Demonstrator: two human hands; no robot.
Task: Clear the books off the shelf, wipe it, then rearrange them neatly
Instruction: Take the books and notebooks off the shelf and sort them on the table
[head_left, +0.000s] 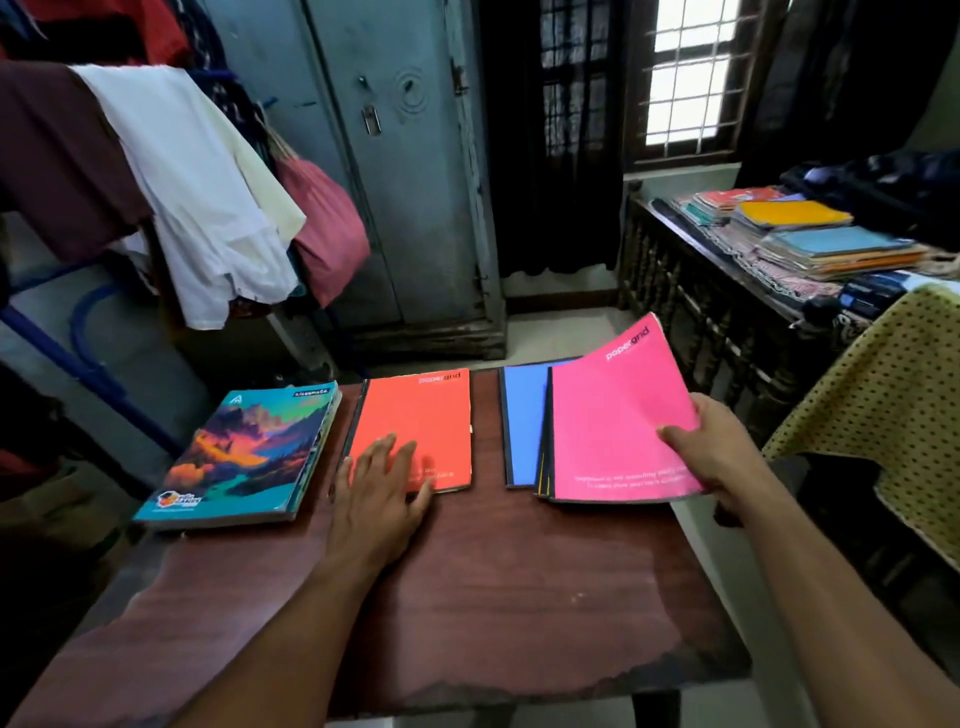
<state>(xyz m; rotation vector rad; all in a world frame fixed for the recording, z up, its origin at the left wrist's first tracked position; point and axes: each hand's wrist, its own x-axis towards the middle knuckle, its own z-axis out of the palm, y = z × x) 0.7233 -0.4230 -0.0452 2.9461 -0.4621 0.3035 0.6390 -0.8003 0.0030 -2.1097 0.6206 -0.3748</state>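
On a wooden bench, the right hand pinches a pink notebook lifted over a blue one, left hand flat, fingers spread, on an orange notebook; the limp cover could slip free.

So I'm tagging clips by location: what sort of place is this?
Probably a home bedroom or store room: grey steel wardrobe, clothes draped over a rack, barred window.
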